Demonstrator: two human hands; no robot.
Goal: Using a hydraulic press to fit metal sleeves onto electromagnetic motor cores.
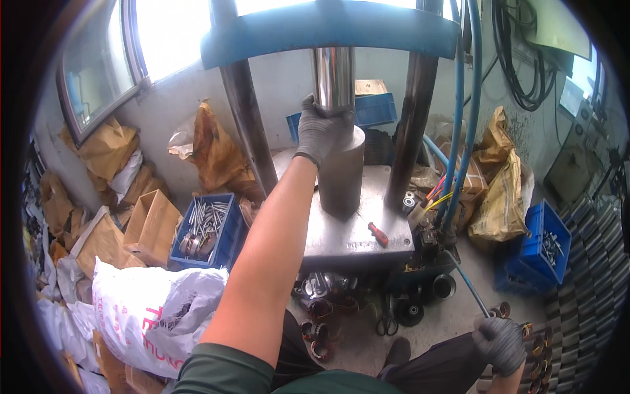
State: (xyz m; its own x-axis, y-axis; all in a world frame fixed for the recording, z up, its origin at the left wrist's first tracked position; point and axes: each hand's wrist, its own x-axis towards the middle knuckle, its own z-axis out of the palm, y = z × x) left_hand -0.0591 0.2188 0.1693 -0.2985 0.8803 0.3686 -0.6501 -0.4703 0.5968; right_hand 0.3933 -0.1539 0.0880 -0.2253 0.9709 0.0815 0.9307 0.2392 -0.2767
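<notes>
My left hand (319, 131), in a grey glove, reaches up and wraps around the top of a grey metal cylinder (342, 177) standing on the steel press table (357, 233), just under the shiny press ram (333, 75). My right hand (500, 341), also gloved, is low at the right, closed on a thin metal lever rod (469, 284) that runs up toward the machine. A red-handled screwdriver (377, 233) lies on the table near the cylinder.
A blue crate of metal shafts (207, 230) sits left of the press; another blue crate (543, 246) is at right. A white sack (147, 312), brown paper bags (213, 151), stacked stator parts (587, 289), blue hoses (459, 131) and motor coils (325, 289) surround the machine.
</notes>
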